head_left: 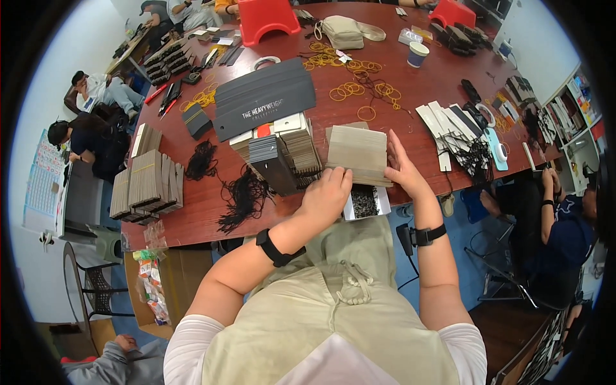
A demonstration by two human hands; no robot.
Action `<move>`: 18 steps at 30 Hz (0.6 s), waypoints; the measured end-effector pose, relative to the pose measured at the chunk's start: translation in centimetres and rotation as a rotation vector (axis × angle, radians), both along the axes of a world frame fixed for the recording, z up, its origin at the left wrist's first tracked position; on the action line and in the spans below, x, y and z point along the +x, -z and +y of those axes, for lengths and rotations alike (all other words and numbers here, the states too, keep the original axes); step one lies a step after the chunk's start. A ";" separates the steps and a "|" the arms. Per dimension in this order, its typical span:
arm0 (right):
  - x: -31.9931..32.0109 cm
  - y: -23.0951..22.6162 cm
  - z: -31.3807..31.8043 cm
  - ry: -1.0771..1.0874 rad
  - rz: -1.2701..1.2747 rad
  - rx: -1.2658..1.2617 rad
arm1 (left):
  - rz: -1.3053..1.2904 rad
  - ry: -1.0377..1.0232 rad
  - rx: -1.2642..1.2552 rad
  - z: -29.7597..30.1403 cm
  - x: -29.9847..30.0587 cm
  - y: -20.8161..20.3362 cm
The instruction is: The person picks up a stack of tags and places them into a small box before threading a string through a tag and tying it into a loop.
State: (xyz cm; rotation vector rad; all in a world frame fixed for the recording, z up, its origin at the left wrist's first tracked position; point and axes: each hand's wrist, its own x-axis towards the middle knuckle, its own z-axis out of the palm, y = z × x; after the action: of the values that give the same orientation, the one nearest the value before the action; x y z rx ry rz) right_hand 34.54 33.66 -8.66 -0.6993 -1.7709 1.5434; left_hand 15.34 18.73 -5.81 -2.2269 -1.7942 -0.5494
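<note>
Hands (326,194) at crosswise card stack (357,149)

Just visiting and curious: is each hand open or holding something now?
Left hand: curled at the near edge of the grey-beige card stack; whether it holds cards cannot be told.
Right hand: open, at the stack's right side.

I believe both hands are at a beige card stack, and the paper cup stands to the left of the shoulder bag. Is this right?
No: in the head view, the paper cup stands to the right of the shoulder bag. The left hand and right hand are at the beige card stack.
</note>
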 end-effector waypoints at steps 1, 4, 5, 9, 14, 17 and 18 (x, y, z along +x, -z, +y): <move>-0.2 -0.7 0.3 -0.057 -0.086 0.132 | -0.011 0.002 0.001 0.2 -0.1 0.0; -1.1 -3.9 0.0 -0.067 -0.354 0.364 | -0.023 -0.006 -0.054 0.0 0.0 0.0; -1.6 -5.7 -0.4 -0.088 -0.578 0.539 | -0.024 -0.010 -0.053 0.1 0.0 0.0; -4.7 -9.0 -1.0 -0.179 -0.946 0.787 | -0.072 0.002 -0.089 0.0 0.0 0.1; -6.0 -9.0 -0.4 -0.275 -1.072 0.817 | -0.127 -0.003 -0.120 0.0 -0.1 0.5; -5.6 -8.8 -0.1 -0.268 -0.917 0.770 | -0.155 -0.011 -0.089 0.0 0.0 0.6; -5.6 -8.5 0.0 -0.272 -0.919 0.771 | -0.174 0.015 -0.022 -0.1 0.0 0.4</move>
State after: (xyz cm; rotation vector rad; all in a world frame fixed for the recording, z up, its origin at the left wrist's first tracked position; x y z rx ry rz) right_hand 28.97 33.64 -0.15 -0.8314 -2.9748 0.5188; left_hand 15.38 18.65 -6.26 -2.2713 -1.8741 -0.7511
